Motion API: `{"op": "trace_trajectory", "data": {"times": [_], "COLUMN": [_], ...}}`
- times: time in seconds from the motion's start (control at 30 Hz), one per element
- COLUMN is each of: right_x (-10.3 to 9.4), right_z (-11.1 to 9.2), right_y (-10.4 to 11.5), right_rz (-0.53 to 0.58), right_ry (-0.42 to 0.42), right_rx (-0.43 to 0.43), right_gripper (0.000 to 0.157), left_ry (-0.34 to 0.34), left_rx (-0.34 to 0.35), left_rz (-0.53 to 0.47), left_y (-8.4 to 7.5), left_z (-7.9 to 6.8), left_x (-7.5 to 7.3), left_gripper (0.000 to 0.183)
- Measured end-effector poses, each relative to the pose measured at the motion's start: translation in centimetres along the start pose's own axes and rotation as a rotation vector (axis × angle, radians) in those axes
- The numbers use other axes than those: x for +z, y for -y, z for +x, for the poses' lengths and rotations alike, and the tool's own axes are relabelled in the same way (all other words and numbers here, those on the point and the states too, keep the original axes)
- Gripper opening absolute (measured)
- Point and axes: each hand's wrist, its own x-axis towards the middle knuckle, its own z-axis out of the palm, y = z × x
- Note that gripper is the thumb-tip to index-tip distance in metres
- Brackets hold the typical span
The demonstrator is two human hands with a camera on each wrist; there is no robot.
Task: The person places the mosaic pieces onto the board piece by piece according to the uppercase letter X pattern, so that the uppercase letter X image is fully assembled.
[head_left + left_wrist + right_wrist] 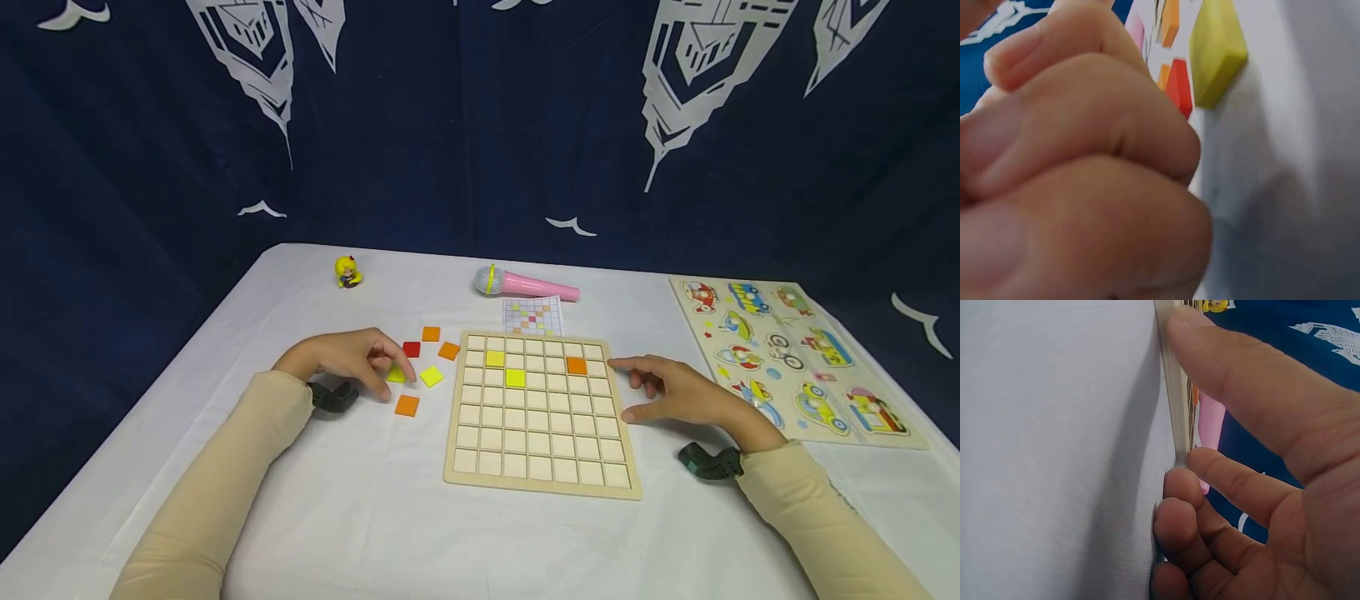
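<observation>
My left hand (348,358) hovers low at the left, thumb and index finger spread apart around a yellow square tile (395,375) on the table. In the left wrist view its other fingers are bent, and a yellow tile (1217,53) lies just beyond them. Nearby lie a red tile (412,349), another yellow tile (432,377) and orange tiles (407,406). The wooden grid board (543,490) holds two yellow tiles (515,378) and one orange tile (577,366). Against its right edge rest the index fingertip and thumb of my right hand (675,392).
Behind the board lie a patterned card (532,317) and a pink microphone (536,286). A small yellow-haired figurine (347,272) stands at the back left. On the right is a picture puzzle board (795,367). A dark blue curtain (465,125) hangs behind the table.
</observation>
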Motion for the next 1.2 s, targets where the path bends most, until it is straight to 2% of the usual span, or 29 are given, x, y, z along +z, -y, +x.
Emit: {"op": "trace_trajectory", "data": {"times": [0.23,0.43,0.67,0.9,1.1,1.2], "right_x": [0.1,0.0,0.0,0.0,0.0,0.0], "right_z": [0.0,0.0,0.0,0.0,0.0,0.0], "right_y": [0.0,0.0,0.0,0.0,0.1,0.1], "right_rz": [0.003,-0.005,-0.007,-0.001,0.004,0.01], "right_ry": [0.003,0.008,0.005,0.003,0.004,0.005], "right_rx": [0.005,0.013,0.016,0.019,0.017,0.018], "right_gripper": [0.075,0.077,0.077,0.077,0.077,0.077], "left_ry": [0.079,0.094,0.095,0.041,-0.039,-0.056], "left_rx": [0.015,0.03,-0.003,-0.034,-0.05,-0.064], "left_rz": [-0.001,0.036,0.071,0.098,0.179,0.207], "left_y": [-0.5,-1.0,-1.6,-1.9,-2.0,-2.1], "left_z": [0.6,0.7,0.7,0.7,0.9,1.0], "left_x": [1.0,1.5,1.8,2.2,2.7,3.0], "left_gripper": [0.039,0.04,0.036,0.034,0.03,0.027]}}
